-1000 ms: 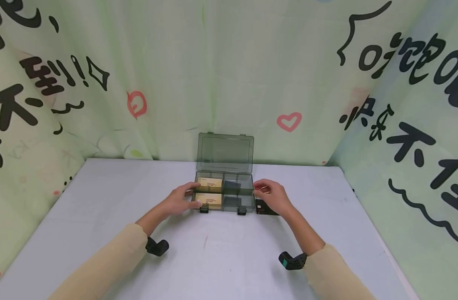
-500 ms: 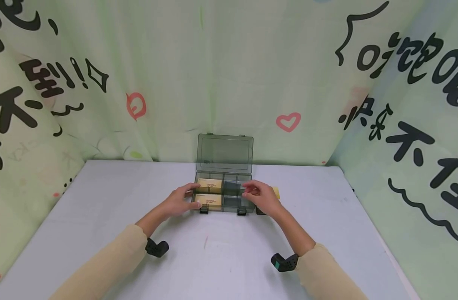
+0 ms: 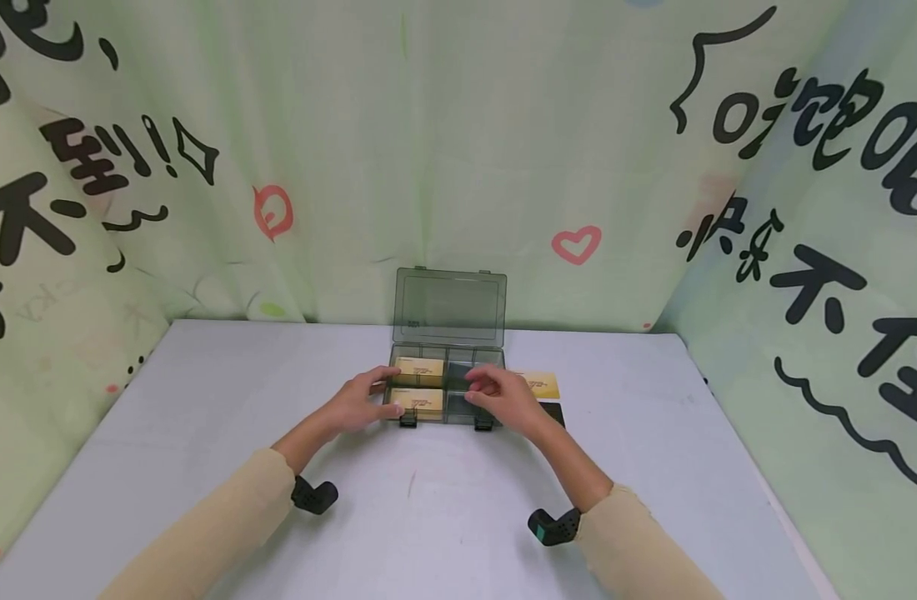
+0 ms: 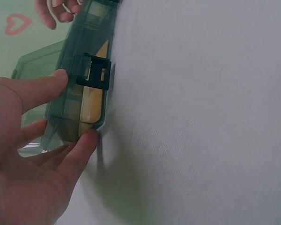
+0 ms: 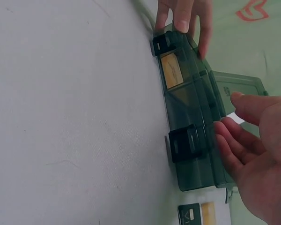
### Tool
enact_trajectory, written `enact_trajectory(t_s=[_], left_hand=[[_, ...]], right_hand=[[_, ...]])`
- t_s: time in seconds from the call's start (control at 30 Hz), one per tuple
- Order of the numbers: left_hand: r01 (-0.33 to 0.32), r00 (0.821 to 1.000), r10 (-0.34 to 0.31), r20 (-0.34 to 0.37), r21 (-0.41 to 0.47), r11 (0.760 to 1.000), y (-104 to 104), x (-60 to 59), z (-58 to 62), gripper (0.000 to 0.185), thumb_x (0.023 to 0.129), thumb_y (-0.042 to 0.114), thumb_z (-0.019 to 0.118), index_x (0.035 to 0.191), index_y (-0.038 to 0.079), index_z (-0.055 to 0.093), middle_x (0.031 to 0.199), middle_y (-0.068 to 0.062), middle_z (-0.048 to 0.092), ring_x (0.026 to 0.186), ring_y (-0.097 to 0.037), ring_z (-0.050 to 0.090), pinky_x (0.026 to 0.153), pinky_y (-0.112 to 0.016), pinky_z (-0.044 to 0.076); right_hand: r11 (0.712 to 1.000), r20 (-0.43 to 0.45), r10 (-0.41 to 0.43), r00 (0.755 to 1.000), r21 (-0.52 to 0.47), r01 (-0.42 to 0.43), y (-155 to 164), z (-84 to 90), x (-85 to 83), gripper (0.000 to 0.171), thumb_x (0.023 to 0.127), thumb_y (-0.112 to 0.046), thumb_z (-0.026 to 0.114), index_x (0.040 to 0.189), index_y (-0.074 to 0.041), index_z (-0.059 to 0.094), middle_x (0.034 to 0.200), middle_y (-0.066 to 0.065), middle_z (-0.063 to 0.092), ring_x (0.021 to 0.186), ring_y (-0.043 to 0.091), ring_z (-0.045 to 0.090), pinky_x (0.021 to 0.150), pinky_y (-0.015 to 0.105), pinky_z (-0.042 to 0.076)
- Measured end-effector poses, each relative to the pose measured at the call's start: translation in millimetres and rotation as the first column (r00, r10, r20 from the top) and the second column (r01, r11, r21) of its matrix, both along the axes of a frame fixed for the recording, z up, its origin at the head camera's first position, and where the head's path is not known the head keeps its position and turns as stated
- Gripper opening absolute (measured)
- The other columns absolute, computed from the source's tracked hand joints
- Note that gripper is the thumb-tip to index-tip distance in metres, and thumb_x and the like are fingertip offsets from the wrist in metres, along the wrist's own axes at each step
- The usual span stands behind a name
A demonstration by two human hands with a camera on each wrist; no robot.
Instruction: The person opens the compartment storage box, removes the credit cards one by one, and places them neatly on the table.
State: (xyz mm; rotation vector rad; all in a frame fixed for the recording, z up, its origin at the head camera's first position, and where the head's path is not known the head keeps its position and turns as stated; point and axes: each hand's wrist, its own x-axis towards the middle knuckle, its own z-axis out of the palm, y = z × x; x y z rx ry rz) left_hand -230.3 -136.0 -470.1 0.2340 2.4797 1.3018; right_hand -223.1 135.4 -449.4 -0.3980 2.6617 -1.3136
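The left hand (image 3: 358,403) grips the left end of a smoky grey translucent plastic compartment box (image 3: 447,392), thumb on the near corner and fingers curled over the top edge; the left wrist view shows the thumb (image 4: 82,147) pressed against the lower corner and a finger (image 4: 35,86) lying along the wall. The right hand (image 3: 503,398) hovers over the right half of the box with its fingers loosely extended above the right-hand compartments; whether it pinches anything I cannot tell, since the fingertips (image 5: 232,136) only show beside the box's wall.

The box sits on the pale grey table (image 3: 203,400), near the middle, with its hinged lid (image 3: 449,305) standing upright against the green printed curtain (image 3: 353,125). Its two left compartments each hold a stack of tan cards (image 3: 419,367), and two black latches (image 3: 408,420) hang on the front wall. Just right of the box, a tan card (image 3: 537,384) lies flat on the table, and a black card (image 3: 553,412) lies just in front of it, partly hidden by the right hand.
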Motion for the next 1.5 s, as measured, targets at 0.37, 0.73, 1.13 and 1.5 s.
enact_trajectory(t_s=[0.37,0.73,1.13,1.5], left_hand=[[-0.007,1.000,0.007,-0.001,-0.003,1.000,0,0.3,0.0,0.068,0.086,0.023,0.074,0.146,0.018,0.042,0.156,-0.013,0.034,0.141,-0.035,0.038,0.112,-0.055,0.035],[-0.004,1.000,0.004,0.000,0.004,1.000,1,-1.1,0.4,0.068,0.086,0.022,0.074,0.145,0.019,0.042,0.156,-0.012,0.035,0.141,-0.035,0.038,0.112,-0.055,0.034],[-0.018,1.000,0.018,0.013,0.001,1.000,1,0.1,2.3,0.067,0.086,0.020,0.073,0.146,0.018,0.042,0.156,-0.014,0.034,0.141,-0.036,0.038,0.112,-0.055,0.034],[-0.011,1.000,0.011,0.009,0.008,1.000,1,0.5,2.5,0.068,0.086,0.021,0.073,0.146,0.018,0.041,0.156,-0.013,0.035,0.141,-0.036,0.038,0.113,-0.055,0.034]], right_hand=[[0.998,-0.003,0.051,0.999,0.043,-0.051,-14,-2.5,-0.5,0.032,0.091,-0.017,0.067,0.121,-0.006,0.063,0.098,0.004,0.067,0.089,0.015,0.063,0.080,0.030,0.054],[0.993,-0.001,0.091,0.996,0.081,-0.090,-27,-8.4,-4.9,0.032,0.093,-0.019,0.065,0.123,-0.009,0.062,0.095,0.003,0.065,0.083,0.013,0.060,0.074,0.029,0.052],[0.985,0.016,0.099,0.995,0.140,-0.100,-35,-10.4,-10.5,0.030,0.093,-0.021,0.064,0.122,-0.013,0.062,0.089,0.002,0.064,0.074,0.012,0.054,0.065,0.026,0.045],[0.974,0.023,0.083,0.996,0.208,-0.086,-41,-8.2,-10.6,0.024,0.096,-0.017,0.059,0.119,-0.013,0.063,0.085,0.002,0.063,0.068,0.013,0.052,0.061,0.027,0.043]])
